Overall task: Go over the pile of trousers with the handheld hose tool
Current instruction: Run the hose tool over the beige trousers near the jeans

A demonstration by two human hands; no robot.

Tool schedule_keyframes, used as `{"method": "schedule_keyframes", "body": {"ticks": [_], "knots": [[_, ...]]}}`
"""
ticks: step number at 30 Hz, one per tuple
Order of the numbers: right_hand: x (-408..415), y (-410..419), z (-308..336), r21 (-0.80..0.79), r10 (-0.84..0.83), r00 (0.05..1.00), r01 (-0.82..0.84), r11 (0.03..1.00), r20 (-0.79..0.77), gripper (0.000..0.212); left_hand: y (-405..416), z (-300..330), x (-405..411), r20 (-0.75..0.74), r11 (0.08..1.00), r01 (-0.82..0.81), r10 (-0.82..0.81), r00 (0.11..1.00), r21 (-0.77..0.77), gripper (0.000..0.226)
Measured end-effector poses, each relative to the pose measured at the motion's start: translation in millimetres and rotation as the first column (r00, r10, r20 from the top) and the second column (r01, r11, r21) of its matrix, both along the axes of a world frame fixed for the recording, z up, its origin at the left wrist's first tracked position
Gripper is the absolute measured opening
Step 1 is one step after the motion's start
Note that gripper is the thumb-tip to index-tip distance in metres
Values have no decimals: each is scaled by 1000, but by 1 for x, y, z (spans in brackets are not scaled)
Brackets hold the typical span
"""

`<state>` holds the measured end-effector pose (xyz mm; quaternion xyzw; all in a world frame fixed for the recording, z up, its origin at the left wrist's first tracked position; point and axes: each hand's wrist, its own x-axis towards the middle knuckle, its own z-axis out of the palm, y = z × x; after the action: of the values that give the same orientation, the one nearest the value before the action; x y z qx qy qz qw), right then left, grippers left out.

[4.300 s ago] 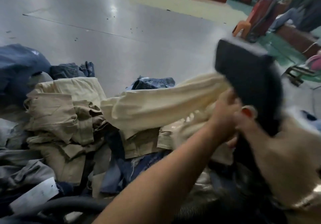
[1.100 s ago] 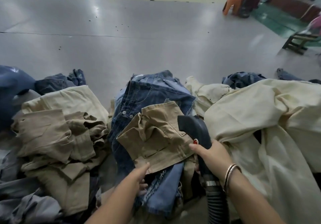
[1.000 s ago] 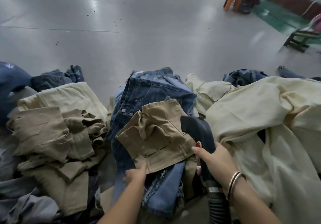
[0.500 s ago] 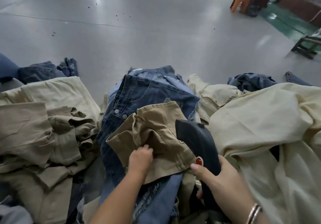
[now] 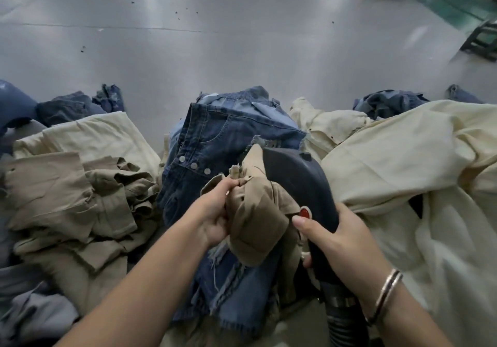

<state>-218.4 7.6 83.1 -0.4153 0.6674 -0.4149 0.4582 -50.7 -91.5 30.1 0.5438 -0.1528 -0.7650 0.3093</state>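
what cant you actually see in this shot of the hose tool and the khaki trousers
- Head view: the hose tool's mouth is hidden, its dark body and the khaki trousers cover it.
- The hose runs off the bottom edge.
- Right hand fingers wrap behind the tool.
- Left hand fingertips are buried in khaki folds.

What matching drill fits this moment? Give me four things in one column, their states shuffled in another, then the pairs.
Things:
1. khaki trousers
2. handheld hose tool
3. blue jeans
4. cream trousers

States:
A. gripped by the right hand, thumb beside its red button
B. lying under the khaki pair, metal buttons showing
C. draped on the heap right of the tool
D. bunched up, pinched by the left hand

Pairs: 1-D, 2-A, 3-B, 4-C
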Motion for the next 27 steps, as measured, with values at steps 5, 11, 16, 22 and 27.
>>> {"method": "schedule_keyframes", "body": {"ticks": [5, 11, 16, 22, 27], "knots": [[-5, 10, 7, -47, -27, 999, 28, 999, 21, 20, 23, 16, 1, -292, 970, -236, 211, 933, -54, 25], [-11, 6, -2, 20, -98, 994, 98, 995, 43, 20, 13, -12, 30, 239, 896, -324, 400, 885, -304, 27], [-22, -1, -9, 57, -180, 982, 177, 983, 51, 19, 18, -71, 48, 848, 868, 232, 316, 426, -440, 76], [-13, -4, -16, 99, -83, 997, 83, 992, -11, 22, 21, -129, 33, 981, 355, 919, 15, -192, 174, 109], [-12, -5, -18, 94, -41, 998, 45, 995, -40, 21, 9, -146, 35, 946, 398, 875, 52, -321, 275, 50]]}}
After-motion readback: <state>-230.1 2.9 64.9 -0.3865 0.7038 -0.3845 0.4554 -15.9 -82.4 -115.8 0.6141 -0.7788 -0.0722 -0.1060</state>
